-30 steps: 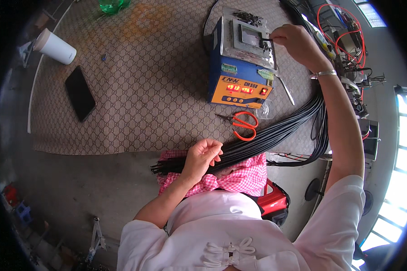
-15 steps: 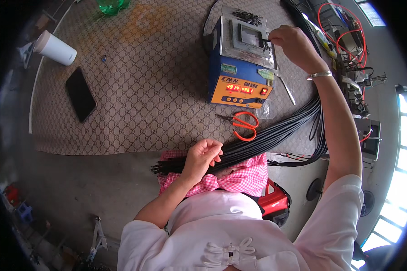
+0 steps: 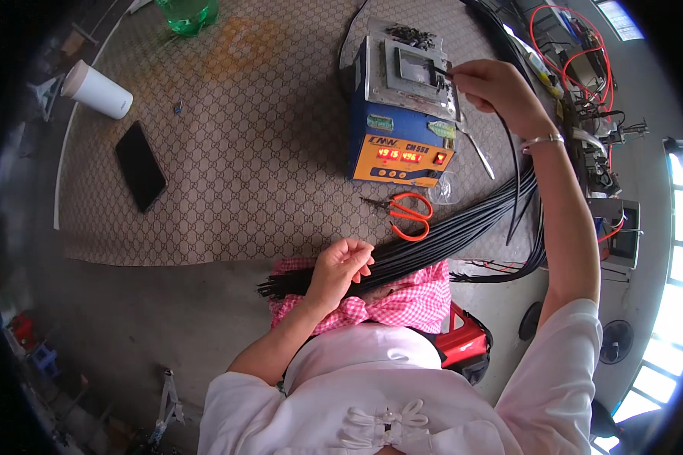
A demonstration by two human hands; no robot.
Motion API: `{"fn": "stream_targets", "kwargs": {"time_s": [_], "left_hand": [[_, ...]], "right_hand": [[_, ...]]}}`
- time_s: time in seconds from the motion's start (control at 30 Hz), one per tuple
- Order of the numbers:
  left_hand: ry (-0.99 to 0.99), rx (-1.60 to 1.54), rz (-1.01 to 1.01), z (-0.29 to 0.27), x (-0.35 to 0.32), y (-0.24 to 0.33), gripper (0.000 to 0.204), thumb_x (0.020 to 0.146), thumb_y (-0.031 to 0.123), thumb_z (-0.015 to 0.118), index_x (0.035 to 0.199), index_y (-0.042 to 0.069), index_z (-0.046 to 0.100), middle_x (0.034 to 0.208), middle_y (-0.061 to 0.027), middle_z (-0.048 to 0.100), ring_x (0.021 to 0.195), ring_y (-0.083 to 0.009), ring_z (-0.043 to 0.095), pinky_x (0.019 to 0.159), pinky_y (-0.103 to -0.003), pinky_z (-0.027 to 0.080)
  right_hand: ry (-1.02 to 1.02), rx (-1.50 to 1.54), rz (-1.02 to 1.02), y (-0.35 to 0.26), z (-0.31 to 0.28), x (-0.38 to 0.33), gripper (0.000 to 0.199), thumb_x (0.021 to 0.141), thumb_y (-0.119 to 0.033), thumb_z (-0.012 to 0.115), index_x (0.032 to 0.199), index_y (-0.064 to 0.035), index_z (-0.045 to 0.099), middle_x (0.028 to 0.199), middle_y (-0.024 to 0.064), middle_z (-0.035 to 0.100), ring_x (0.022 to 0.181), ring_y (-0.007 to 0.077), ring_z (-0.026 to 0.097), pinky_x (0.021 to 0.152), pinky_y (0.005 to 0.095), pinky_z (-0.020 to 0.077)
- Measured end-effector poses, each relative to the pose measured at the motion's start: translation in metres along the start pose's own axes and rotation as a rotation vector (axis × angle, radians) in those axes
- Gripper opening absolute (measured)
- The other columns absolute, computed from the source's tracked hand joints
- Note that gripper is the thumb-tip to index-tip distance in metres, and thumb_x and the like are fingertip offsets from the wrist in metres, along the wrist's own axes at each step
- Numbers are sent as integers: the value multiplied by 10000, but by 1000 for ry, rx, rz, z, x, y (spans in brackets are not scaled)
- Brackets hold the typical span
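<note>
My right hand [image 3: 501,89], closed in a pinch, holds a thin black cable [image 3: 517,189] at the right edge of the solder pot. The cable's end points left over the pot's metal opening [image 3: 417,65], and its length hangs down past my wrist. The solder pot [image 3: 402,125] has a blue body and an orange front panel with a lit red display. My left hand [image 3: 339,274], its fingers curled, lies over a bundle of black cables [image 3: 440,235] near my lap. Whether its fingers grip anything is hidden.
Orange-handled scissors [image 3: 410,218] lie before the pot, with a thin metal tool [image 3: 478,148] at its right. Dark scraps [image 3: 411,35] sit on its far edge. A phone [image 3: 140,166] and white tumbler [image 3: 99,90] are at left. Pink checked cloth [image 3: 421,296] covers my lap.
My right hand has shifted slightly down and right at the pot. The held cable's hanging length now shows below it. My left hand stays on the bundle.
</note>
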State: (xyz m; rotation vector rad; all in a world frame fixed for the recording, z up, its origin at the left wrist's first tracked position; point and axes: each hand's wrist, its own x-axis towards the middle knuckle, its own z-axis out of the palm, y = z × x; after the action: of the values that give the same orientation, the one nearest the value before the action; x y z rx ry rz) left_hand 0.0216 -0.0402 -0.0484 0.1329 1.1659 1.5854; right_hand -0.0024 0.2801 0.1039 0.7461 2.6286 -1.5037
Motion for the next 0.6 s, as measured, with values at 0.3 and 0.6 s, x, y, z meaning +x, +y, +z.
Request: {"fn": "stream_targets", "kwargs": {"time_s": [0.3,0.6], "left_hand": [[20,20,8,3,-1,-2,111,849,139,551,895,39,561,754,-12,567,614,-42,514,516,-152,394],[37,54,3,5,-2,-2,97,840,132,560,883,45,558,749,1,555,624,-42,508,527,-155,394]], "right_hand": [[-52,567,-99,19,9,-24,183,811,-100,595,958,10,593,652,-8,524,526,63,427,474,200,334],[-61,795,-196,32,17,-34,131,783,-70,622,908,-32,625,729,-6,574,605,77,464,543,204,376]]}}
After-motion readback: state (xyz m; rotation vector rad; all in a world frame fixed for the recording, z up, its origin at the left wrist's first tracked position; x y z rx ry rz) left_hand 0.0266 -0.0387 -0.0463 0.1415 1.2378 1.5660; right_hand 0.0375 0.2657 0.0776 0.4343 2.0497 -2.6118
